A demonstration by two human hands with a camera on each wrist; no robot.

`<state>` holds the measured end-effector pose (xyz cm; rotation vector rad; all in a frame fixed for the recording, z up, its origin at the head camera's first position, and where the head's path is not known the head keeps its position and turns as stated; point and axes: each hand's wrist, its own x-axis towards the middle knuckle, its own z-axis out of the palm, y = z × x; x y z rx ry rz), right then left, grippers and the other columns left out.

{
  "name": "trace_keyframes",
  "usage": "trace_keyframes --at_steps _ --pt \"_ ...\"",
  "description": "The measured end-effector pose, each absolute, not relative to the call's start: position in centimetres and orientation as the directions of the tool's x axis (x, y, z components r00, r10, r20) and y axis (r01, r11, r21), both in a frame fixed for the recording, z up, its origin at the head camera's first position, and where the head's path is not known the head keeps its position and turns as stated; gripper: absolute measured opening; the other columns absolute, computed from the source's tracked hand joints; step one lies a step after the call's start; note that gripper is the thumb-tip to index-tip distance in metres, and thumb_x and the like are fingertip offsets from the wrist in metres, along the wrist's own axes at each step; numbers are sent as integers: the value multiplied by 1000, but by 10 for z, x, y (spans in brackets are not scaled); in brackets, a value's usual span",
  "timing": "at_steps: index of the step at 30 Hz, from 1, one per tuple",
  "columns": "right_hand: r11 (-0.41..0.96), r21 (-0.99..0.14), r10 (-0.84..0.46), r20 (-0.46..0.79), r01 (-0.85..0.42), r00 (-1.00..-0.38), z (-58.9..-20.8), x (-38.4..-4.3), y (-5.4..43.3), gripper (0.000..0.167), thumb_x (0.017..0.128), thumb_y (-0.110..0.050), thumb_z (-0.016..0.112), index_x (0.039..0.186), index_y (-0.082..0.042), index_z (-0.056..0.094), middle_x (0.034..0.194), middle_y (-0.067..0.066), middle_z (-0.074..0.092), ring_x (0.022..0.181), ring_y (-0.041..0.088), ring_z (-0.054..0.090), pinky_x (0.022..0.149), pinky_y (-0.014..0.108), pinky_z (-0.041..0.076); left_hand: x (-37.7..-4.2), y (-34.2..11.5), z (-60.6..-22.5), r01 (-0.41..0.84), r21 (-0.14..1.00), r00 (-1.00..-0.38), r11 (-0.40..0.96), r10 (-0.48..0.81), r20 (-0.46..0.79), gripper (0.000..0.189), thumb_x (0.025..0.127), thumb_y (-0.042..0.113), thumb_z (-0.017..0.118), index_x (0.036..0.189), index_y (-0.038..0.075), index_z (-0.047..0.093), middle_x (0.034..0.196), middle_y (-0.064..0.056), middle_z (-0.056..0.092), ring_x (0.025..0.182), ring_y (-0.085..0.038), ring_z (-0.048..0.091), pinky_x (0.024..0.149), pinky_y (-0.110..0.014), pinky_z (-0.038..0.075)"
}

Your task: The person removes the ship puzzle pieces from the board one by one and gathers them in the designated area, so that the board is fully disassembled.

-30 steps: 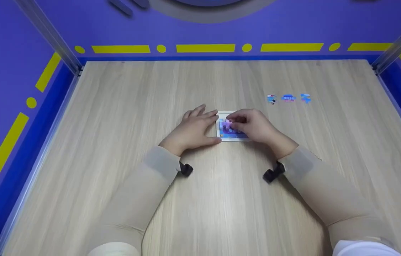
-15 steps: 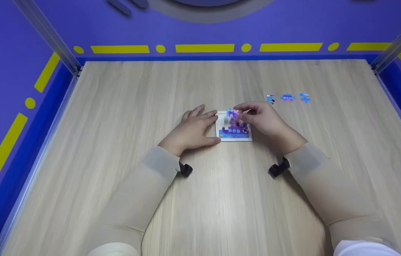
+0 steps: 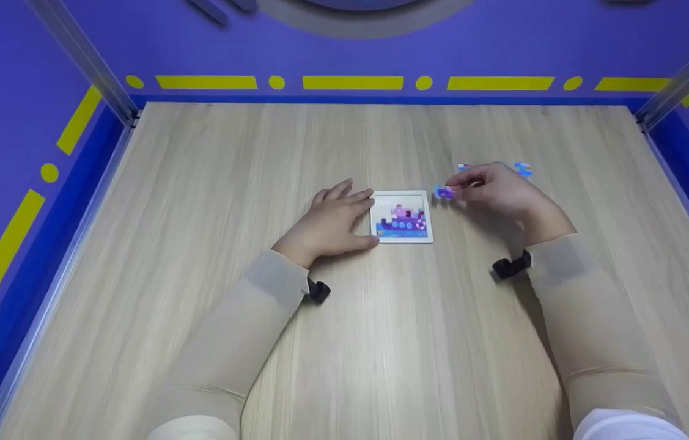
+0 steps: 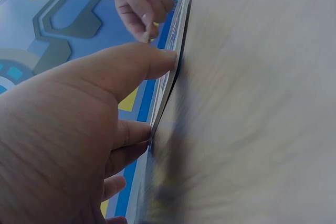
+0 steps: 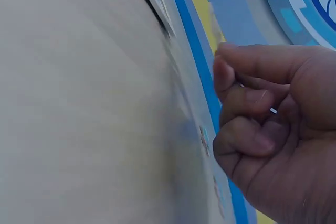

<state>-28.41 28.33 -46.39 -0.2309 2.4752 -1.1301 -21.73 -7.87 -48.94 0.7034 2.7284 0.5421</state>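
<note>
My right hand (image 3: 506,192) pinches a purple and blue jigsaw piece (image 3: 444,192) between thumb and fingertips, above the table just right of a puzzle frame. In the right wrist view its other fingers (image 5: 244,139) are curled in, and the piece shows edge-on. The square white puzzle frame (image 3: 402,240) lies flat, with joined pieces (image 3: 404,223) of a purple and pink ship picture along its bottom and right. My left hand (image 3: 333,225) rests at the frame's left edge. Its thumb touches the lower left corner and its fingertips the upper left, all fairly straight.
Behind my right hand, loose jigsaw pieces lie on the wooden table (image 3: 228,165): one blue piece (image 3: 523,169) to the right, and another piece (image 3: 464,166) mostly hidden by the fingers. A blue wall (image 3: 350,55) with yellow marks stands along the back.
My right hand has lifted the purple and blue piece off the frame and carried it right, past the frame's edge. It now covers part of the loose pieces. My left hand stays put.
</note>
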Motion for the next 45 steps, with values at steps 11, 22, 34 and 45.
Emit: trace_keyframes --at_steps 11,22,34,45 --pt "763 -644 -319 -302 -55 -898 -459 -287 316 30 108 -15 74 136 -9 82 139 17 78 123 25 61 95 24 48 -219 -78 -488 419 411 -841 809 517 -161 89 103 63 71 175 18 45 188 4 32 181 -34 9 144 -65 11" --pt "790 -608 -309 -282 -80 -908 -460 -290 321 27 110 -11 70 134 -4 82 134 21 79 116 28 64 87 18 49 -217 -79 -490 408 425 -842 808 513 -166 88 103 61 71 175 19 44 189 5 31 181 -33 7 144 -65 9" --pt "815 -575 -279 -270 -78 -922 -460 -291 317 30 110 -9 69 138 -4 79 135 22 77 114 32 63 89 29 50 -218 -79 -489 397 428 -847 812 504 -172 88 103 62 72 176 20 44 189 6 30 181 -32 6 145 -64 8" --pt "805 -584 -285 -235 -99 -929 -449 -283 298 36 108 -18 73 142 -6 78 134 19 76 101 26 59 81 30 50 -218 -79 -490 403 421 -846 812 507 -167 88 103 63 71 175 19 45 189 5 31 181 -33 8 144 -65 9"
